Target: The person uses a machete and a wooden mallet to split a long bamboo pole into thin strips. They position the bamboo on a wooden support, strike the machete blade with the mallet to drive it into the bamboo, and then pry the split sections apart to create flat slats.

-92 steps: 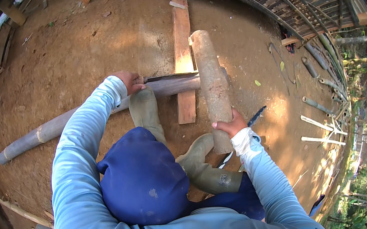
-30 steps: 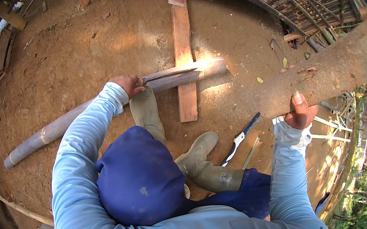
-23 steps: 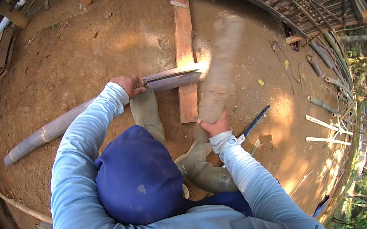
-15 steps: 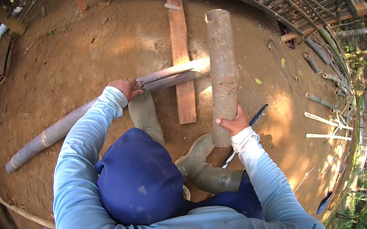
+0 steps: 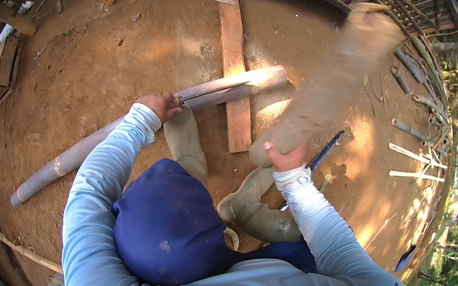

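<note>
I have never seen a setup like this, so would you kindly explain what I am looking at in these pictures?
There is no machine here, only a person working bare-handed. The view comes from a wide fisheye camera worn on the head and looking down, so straight edges bend near the rim. The left hand grips the handle of a knife, its blade lying along a grey pole. The right hand grips a thick log, blurred here. The pole lies across a wooden plank on the dirt ground.
</note>
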A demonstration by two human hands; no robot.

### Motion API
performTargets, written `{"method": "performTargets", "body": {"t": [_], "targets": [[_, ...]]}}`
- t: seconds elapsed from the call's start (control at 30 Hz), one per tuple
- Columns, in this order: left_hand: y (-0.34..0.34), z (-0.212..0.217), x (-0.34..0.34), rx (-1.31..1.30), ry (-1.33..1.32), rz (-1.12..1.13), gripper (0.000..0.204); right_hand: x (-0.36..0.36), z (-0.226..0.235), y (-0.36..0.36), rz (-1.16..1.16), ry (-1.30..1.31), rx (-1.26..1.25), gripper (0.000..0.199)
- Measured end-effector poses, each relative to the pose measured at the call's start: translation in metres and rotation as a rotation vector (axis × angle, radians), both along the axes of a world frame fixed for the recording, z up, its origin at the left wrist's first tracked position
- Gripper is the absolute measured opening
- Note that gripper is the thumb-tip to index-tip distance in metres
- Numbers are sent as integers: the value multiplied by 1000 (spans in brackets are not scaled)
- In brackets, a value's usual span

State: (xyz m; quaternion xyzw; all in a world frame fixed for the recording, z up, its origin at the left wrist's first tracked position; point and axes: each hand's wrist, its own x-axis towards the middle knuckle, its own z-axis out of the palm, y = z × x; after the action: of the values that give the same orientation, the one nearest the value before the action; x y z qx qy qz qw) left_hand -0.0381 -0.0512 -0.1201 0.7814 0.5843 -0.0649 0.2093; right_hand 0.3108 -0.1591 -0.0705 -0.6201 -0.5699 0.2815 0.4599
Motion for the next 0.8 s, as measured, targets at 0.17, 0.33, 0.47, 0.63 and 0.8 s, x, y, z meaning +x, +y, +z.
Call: {"method": "performTargets", "body": {"t": [0.17, 0.33, 0.47, 0.63, 0.8], "targets": [[8, 4, -4, 39, 12, -11, 50, 17, -59, -3, 157, 267, -588, 70], [5, 6, 2, -47, 17, 5, 50, 62, 0, 0, 60, 132, -400, 70], [3, 13, -1, -63, 11, 19, 51, 104, 36, -9, 34, 87, -162, 73], [5, 15, -6, -98, 1, 42, 55, 132, 31, -28, -169, -66, -295, 69], [-3, 27, 1, -107, -20, 97, 52, 147, -57, -51, -305, -16, -551, 71]]}}
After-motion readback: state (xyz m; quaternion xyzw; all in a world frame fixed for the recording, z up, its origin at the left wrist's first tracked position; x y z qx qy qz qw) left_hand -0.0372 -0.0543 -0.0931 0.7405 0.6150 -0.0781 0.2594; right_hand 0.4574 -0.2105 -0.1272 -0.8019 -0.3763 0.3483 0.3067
